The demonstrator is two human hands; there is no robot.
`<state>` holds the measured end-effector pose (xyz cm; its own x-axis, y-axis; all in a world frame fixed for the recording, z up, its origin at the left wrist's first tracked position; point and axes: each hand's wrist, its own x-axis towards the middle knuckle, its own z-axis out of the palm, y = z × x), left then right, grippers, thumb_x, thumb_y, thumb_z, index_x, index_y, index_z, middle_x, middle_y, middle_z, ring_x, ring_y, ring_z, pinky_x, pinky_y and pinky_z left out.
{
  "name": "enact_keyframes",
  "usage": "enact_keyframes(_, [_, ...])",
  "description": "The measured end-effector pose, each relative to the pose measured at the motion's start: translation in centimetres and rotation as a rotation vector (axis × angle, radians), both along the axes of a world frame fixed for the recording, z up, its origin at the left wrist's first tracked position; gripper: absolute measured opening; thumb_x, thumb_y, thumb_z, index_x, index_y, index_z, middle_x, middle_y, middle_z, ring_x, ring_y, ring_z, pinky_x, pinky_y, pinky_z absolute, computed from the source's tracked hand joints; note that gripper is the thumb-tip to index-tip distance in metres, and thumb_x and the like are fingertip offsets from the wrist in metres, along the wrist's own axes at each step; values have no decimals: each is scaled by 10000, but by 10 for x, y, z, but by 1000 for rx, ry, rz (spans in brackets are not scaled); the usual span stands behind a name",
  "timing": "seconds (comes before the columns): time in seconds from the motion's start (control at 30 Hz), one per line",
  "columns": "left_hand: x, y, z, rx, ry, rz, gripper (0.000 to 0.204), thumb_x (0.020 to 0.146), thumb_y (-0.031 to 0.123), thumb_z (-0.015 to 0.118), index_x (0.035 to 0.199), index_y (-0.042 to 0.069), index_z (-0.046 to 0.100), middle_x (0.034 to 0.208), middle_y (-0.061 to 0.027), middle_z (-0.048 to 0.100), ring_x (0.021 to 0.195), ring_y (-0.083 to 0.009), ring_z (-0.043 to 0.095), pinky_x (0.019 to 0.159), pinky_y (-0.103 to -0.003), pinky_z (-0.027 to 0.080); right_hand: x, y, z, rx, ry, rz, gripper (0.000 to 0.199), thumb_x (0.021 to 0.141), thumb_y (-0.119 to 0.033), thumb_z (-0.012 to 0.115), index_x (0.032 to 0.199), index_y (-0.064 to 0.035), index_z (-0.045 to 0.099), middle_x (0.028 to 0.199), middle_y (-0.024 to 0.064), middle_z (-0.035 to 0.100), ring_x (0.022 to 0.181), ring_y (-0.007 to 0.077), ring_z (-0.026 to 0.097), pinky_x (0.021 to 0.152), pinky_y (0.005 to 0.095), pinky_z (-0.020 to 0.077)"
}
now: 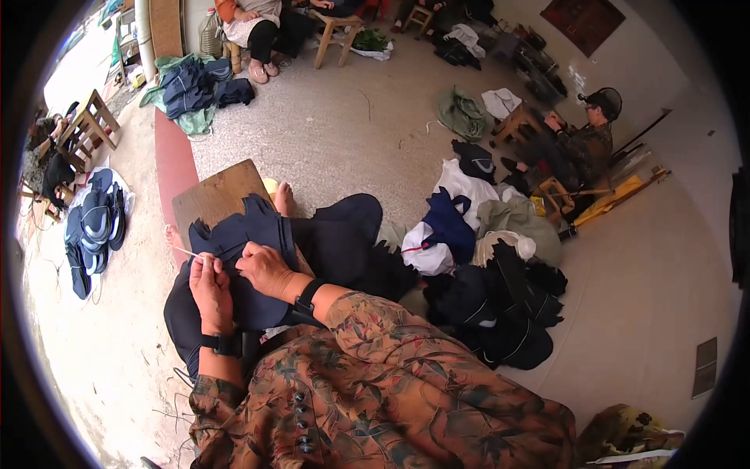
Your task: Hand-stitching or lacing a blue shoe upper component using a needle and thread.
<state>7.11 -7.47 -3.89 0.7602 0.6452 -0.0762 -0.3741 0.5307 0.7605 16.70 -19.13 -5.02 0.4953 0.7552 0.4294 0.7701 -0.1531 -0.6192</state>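
Note:
Dark navy cut fabric pieces (254, 301) lie across my lap and over a wooden board or stool top (219, 195) in front of me. My left hand (211, 293) is closed in a pinch on a thin white stick-like tool (186, 252), whose end points to the far left. Just to its right, my right hand (268, 272) bends over the navy fabric, fingertips pressed together on it. What exactly lies under those fingertips is too small to make out. A black band sits on each of my wrists.
To my right lies a heap of black fabric pieces (500, 313), with white and navy cloth (449, 227) behind it. More navy pieces (98, 215) lie on the left floor, others (191, 86) farther off. A seated person (590, 141) works at right; others sit at the back.

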Motion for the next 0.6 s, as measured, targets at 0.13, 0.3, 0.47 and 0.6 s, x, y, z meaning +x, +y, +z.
enact_keyframes(0.13, [-12, 8, -5, -21, 46, 117, 96, 983, 144, 502, 902, 99, 528, 720, 25, 513, 504, -23, 309, 446, -165, 253, -3, -2, -3, 17, -25, 19, 64, 722, -90, 691, 732, -81, 629, 851, 85, 563, 882, 269, 551, 780, 391, 436])
enact_keyframes(0.3, [-30, 0, 8, -61, 54, 154, 105, 973, 140, 516, 875, 104, 507, 715, 29, 485, 506, -22, 318, 449, -162, 252, -9, 0, -8, 120, 166, 12, 284, 574, -62, 808, 747, -60, 584, 903, 145, 520, 889, 321, 532, 802, 399, 447])
enact_keyframes(0.47, [-1, -4, 5, -53, 22, 58, 108, 972, 160, 519, 896, 87, 545, 775, -13, 563, 593, -81, 485, 513, -199, 382, 22, -29, 10, 20, 79, 4, 410, 606, -92, 809, 949, -27, 594, 997, 151, 547, 939, 329, 557, 838, 383, 472])
enact_keyframes(0.6, [-15, -4, 1, -96, 48, 158, 119, 971, 151, 522, 881, 83, 560, 797, -8, 571, 619, -91, 534, 523, -208, 429, 12, -36, 11, -84, 65, 27, 519, 607, -91, 827, 1051, -7, 573, 1070, 184, 515, 999, 344, 554, 892, 385, 465])
